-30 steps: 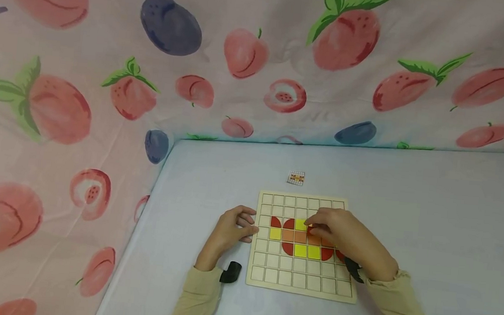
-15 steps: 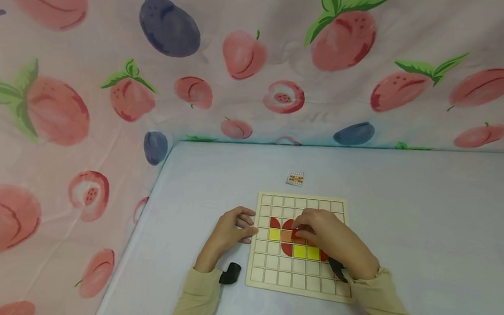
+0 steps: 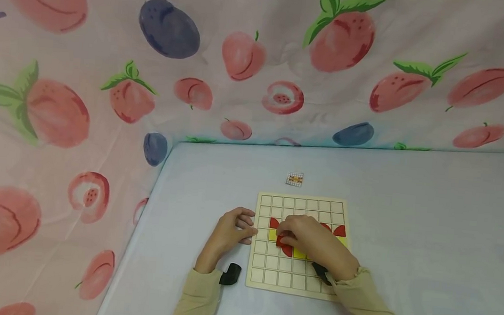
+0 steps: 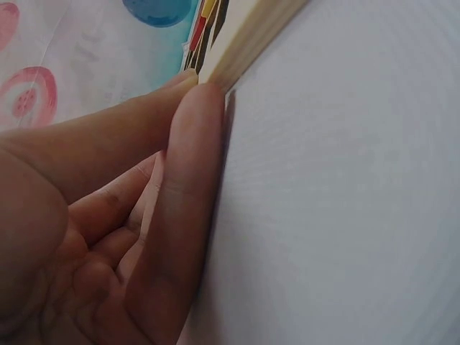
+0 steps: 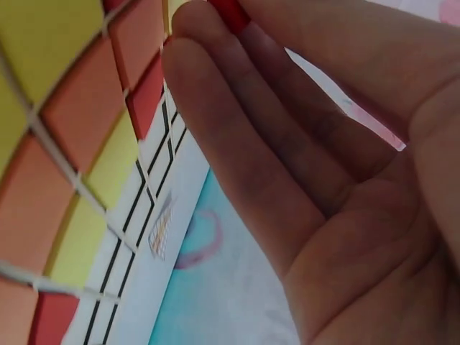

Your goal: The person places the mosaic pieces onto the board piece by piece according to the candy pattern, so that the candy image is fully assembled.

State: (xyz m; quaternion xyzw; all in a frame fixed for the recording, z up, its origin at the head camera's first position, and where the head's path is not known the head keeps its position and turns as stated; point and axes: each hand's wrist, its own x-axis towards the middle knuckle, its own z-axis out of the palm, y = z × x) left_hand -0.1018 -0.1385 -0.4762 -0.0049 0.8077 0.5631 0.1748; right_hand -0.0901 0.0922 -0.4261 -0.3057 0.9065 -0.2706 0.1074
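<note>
A pale wooden grid board lies on the table, with red, yellow and orange tiles set in its middle rows. At its left edge my left hand pinches the rim between thumb and finger; in the left wrist view, fingertips meet the board's side. Over the left part of the pattern, my right hand pinches a small red tile, whose red side shows between the fingers in the right wrist view. That hand covers much of the pattern.
A small printed card with a coloured grid pattern lies beyond the board. Black wrist straps or camera mounts sit by both sleeves. Fruit-print cloth rises behind and left of the table.
My right hand has moved left across the board, carrying the red tile, and uncovered tiles on the right side. The left hand stays at the board's edge.
</note>
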